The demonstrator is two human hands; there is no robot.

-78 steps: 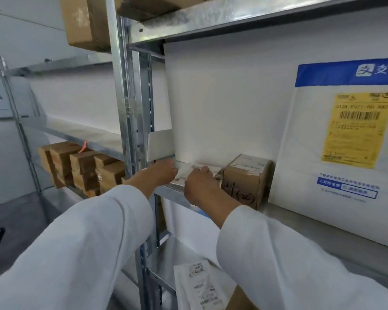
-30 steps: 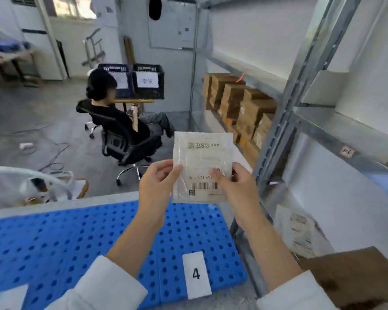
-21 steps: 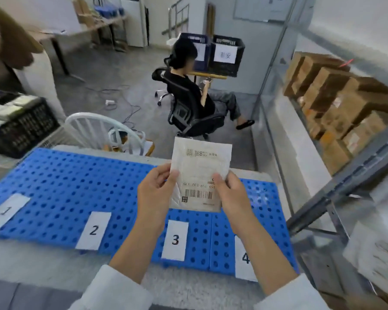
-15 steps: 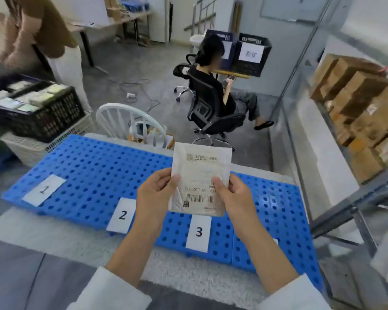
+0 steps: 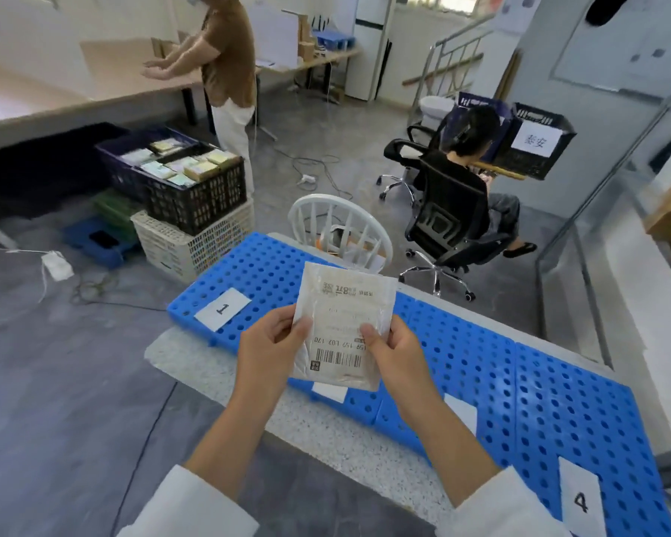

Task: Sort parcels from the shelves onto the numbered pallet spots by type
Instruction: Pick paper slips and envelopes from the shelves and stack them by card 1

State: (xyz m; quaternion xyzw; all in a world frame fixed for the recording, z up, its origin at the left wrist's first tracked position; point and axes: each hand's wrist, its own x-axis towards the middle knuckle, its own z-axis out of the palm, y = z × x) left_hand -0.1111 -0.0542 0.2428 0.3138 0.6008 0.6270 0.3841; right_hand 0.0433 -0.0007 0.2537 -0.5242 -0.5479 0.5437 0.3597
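A flat pale parcel (image 5: 345,327), a soft mailer with a printed barcode label facing the camera, is held up in the middle of the frame, above the near edge of a blue perforated pallet (image 5: 500,381). The left hand (image 5: 266,350) pinches its left edge, thumb on the front and fingers curled behind. The right hand (image 5: 394,358) grips its right edge the same way, with the thumb lying over the label. Both sleeves are white.

The pallet runs from the centre of the frame down to the lower right and lies on a speckled grey slab (image 5: 326,432). A white card marked 1 (image 5: 222,308) lies on its upper left end, and a card marked 4 (image 5: 580,501) on its lower right end. Two more white cards between them are partly hidden by the parcel and the right forearm, so their numbers cannot be read.

Just behind the pallet stands a white spindle-back chair (image 5: 339,230). To its right a person sits in a black office chair (image 5: 454,222), facing away. At left of centre a black crate (image 5: 194,191) filled with packets sits on a white crate (image 5: 194,246). At the top, another person in a brown top (image 5: 225,60) stands by a long bench (image 5: 74,98). A metal shelf upright (image 5: 613,180) crosses the right edge.
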